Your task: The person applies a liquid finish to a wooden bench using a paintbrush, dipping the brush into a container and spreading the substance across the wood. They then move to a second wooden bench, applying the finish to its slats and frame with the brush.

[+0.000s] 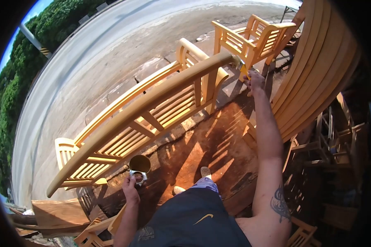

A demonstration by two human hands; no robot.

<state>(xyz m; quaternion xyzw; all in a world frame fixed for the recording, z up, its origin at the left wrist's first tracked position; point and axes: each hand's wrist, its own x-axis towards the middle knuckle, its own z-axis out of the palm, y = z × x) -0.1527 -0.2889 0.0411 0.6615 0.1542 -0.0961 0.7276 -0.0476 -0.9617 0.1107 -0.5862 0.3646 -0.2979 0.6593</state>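
My left hand is closed on a tin can, held low beside the bench; its round opening looks brownish and a shiny metal part shows near my fingers. What is inside the can I cannot make out. In my right hand, stretched far forward, is a paintbrush with a yellow handle. The brush's bristles are at the far end of the top rail of a wooden bench, apparently touching it. That rail looks darker and browner than the pale slats.
A wooden armchair stands beyond the bench. Stacked curved wood slats rise at my right, with more furniture frames behind. Reddish ground lies underfoot. A wood board sits lower left; a road runs past.
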